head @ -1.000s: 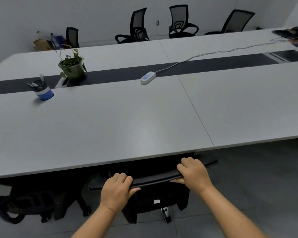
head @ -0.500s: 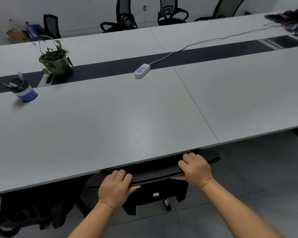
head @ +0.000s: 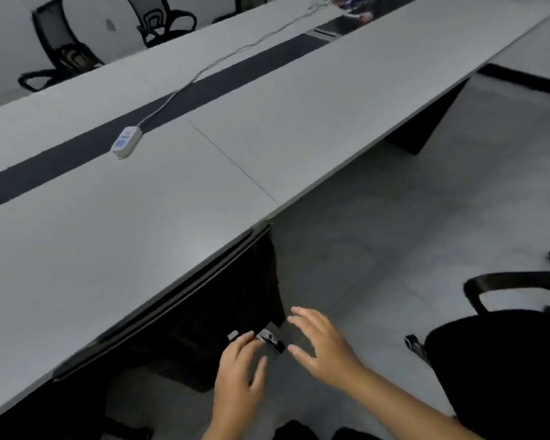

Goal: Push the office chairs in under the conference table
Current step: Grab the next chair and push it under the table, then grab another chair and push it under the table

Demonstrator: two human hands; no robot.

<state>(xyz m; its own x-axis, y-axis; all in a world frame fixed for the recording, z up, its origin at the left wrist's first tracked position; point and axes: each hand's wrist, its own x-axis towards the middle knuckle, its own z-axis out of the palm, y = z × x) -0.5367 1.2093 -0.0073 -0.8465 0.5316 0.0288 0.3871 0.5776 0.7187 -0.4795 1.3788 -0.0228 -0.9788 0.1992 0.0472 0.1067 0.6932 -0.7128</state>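
Note:
A black office chair [head: 223,312] stands pushed in against the near edge of the long grey conference table [head: 140,236], its backrest top tight along the edge. My left hand [head: 240,373] and my right hand [head: 321,341] hover just behind it with fingers spread, touching nothing. A second black chair [head: 502,360] stands out on the floor at the lower right, away from the table.
A white power strip [head: 126,142] with its cable lies on the table's dark centre strip. Two more black chairs [head: 61,49] stand along the far side. A dark table leg [head: 423,122] stands at the right. Grey floor lies open between the chairs.
Both hands have let go of the chair's backrest and pulled back with fingers spread. The view has swung right, bringing the second chair into sight.

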